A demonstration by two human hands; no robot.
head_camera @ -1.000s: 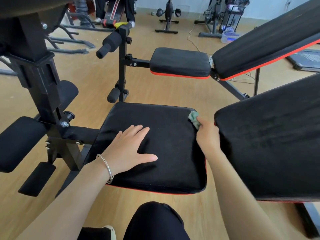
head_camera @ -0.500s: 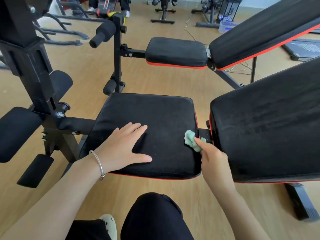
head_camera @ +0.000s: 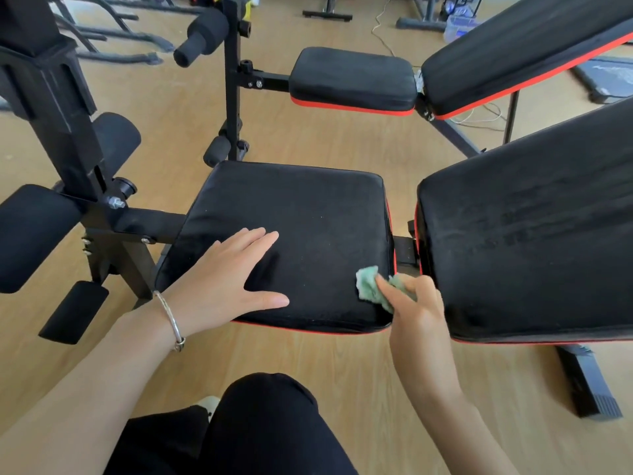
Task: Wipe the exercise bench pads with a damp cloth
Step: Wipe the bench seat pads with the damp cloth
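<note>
**Head view.** Your left hand [head_camera: 226, 279] lies flat on the seat pad [head_camera: 308, 207], fingers straight and spread, gripping nothing. It steadies the pad near its front left. Your right hand [head_camera: 421, 310] pinches a small green cloth [head_camera: 368, 284], index finger stretched over it. The cloth sits at the pad's front right corner, just beside the gap before the back pad [head_camera: 531, 234].

The step in hand appears to be wiping the seat's right edge.
- Spread the cloth flatter under your fingers, since bunched as it is, little of it meets the surface.
- Work in overlapping passes along the edge, then round the corner and down onto the red piping [head_camera: 308, 329].
- Lift your left hand when the wipe reaches it, because that patch is covered.
- The cloth is small against the pad, so turn it to a fresh face often.

**Materials.**
- Both pads wear a smooth, black, leather-like cover with a faint sheen, cushioned, with rounded corners and a red seam.
- Pale specks dot the seat.
- The back pad slopes upward and shows dull streaks; whether these are damp or dust cannot be told.
- The cloth looks soft, nubbly and crumpled.
- The frame [head_camera: 68, 108] is black square tube, bolted.
- The foam roller [head_camera: 202, 36] is matte and cylindrical.
- The floor [head_camera: 308, 138] is pale wood-grain.
</note>
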